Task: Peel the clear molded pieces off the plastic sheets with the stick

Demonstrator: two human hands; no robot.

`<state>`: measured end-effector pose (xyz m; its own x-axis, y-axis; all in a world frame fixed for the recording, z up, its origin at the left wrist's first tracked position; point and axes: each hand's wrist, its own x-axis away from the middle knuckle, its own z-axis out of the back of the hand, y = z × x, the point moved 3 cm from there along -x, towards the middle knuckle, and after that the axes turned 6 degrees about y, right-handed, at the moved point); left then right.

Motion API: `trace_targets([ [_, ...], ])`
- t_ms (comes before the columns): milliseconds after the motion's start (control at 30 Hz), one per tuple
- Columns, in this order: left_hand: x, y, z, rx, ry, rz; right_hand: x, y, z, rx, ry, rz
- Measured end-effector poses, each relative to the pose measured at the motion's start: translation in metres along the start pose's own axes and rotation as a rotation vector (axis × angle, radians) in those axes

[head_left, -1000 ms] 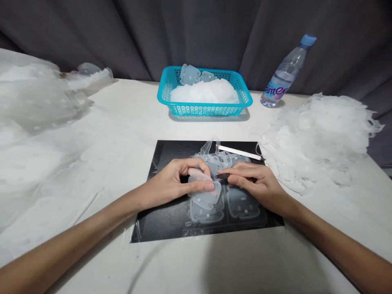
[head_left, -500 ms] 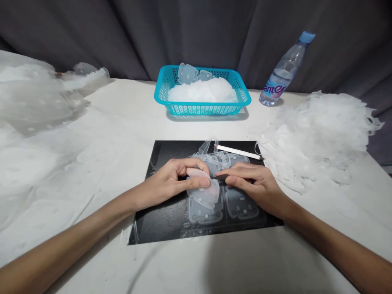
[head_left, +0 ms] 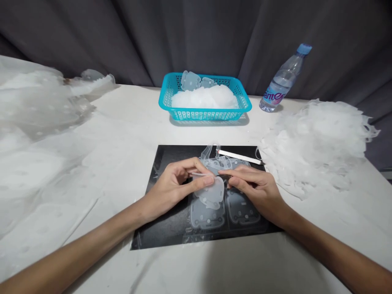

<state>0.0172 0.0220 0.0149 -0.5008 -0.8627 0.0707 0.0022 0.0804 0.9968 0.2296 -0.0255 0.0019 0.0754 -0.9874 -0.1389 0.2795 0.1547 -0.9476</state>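
Note:
Over a black mat (head_left: 162, 234), my left hand (head_left: 179, 181) pinches a translucent, cloudy plastic piece (head_left: 216, 190) between thumb and fingers. My right hand (head_left: 259, 188) grips a small dark flat tool (head_left: 225, 178), mostly covered by its fingers, close to the right edge of that piece. Beneath both hands lies a clear sheet of outlined plastic shapes (head_left: 208, 218). Thin clear offcut strips (head_left: 210, 153) curl just beyond my fingers. A slim white stick with a dark tip (head_left: 240, 157) rests behind my right hand.
A turquoise basket (head_left: 211, 114) of translucent pieces stands at the back. To its right is a water bottle (head_left: 281, 83). A heap of clear offcuts (head_left: 327, 139) lies on the right; stacked translucent sheets (head_left: 33, 106) cover the left side of the white table (head_left: 137, 122).
The held piece has turned in my left hand, its broad face now showing more. My right hand keeps the dark tool beside it. The whole view has shifted slightly.

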Motion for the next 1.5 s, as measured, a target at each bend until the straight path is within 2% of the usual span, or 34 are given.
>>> trace_targets([
  [133, 0.004, -0.005, -0.002, 0.061, 0.058, 0.003, 0.003, -0.004, -0.003, -0.009, 0.062, -0.008],
  [400, 0.004, -0.004, -0.004, 0.108, 0.146, -0.043, 0.004, -0.006, -0.006, -0.039, 0.065, 0.009],
  [633, 0.004, -0.009, -0.003, 0.146, 0.233, -0.024, 0.003, -0.009, -0.010, -0.046, 0.090, 0.045],
  [1500, 0.005, -0.006, -0.005, 0.166, 0.236, -0.026, 0.002, -0.016, -0.016, -0.069, 0.099, 0.099],
])
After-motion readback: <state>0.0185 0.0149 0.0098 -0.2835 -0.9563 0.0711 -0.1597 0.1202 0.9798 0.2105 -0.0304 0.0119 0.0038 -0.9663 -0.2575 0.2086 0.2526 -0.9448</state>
